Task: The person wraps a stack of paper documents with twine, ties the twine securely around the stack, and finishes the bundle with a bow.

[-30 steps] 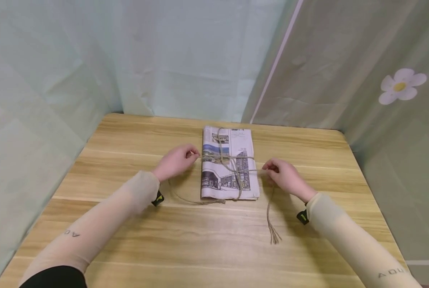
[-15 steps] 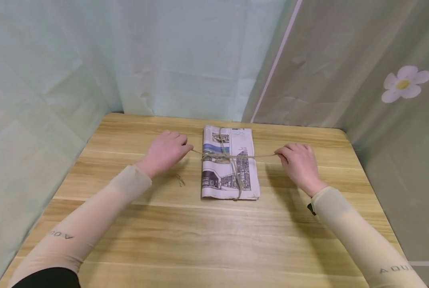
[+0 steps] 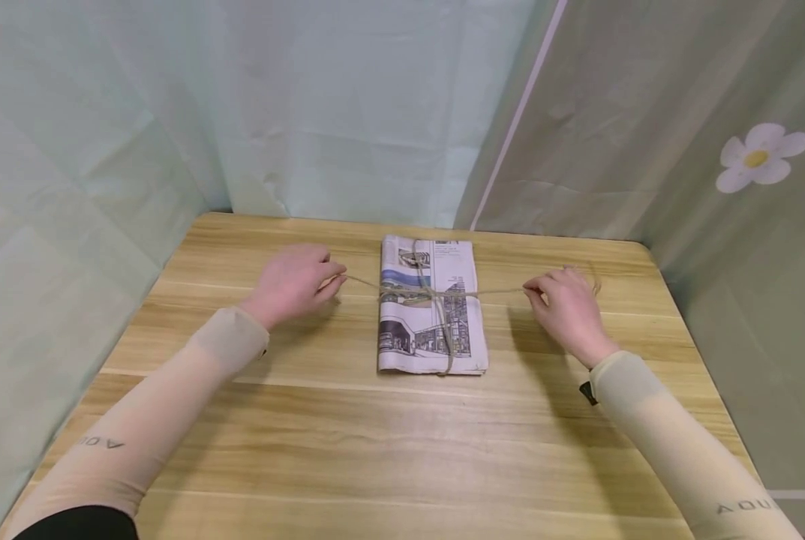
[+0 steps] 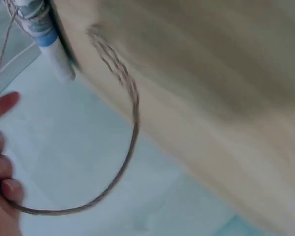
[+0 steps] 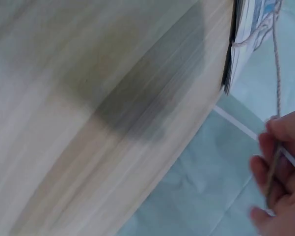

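Note:
A folded stack of newspapers (image 3: 402, 352) lies on the table, with brown twine (image 3: 446, 330) running round it lengthwise and across. On the left, my left hand (image 3: 290, 281) pinches one end of the twine, which stretches taut to the crossing on top of the stack. My right hand (image 3: 567, 307) pinches the other end to the right of the stack, also drawn tight. In the left wrist view a loose tail of twine (image 4: 132, 137) loops away from the left fingers, its tip frayed. Twine (image 5: 277, 73) runs from the stack into the right fingers in the right wrist view.
The wooden table (image 3: 388, 450) extends in front of the stack and to both sides. Pale green curtain (image 3: 361, 112) hangs behind the table's back edge, with a grey-green flowered curtain (image 3: 713, 247) at the right.
Both hands have moved apart and up from the stack's sides. The slack loop on top has drawn down into a tight crossing, and the hanging twine tails have been lifted off the table.

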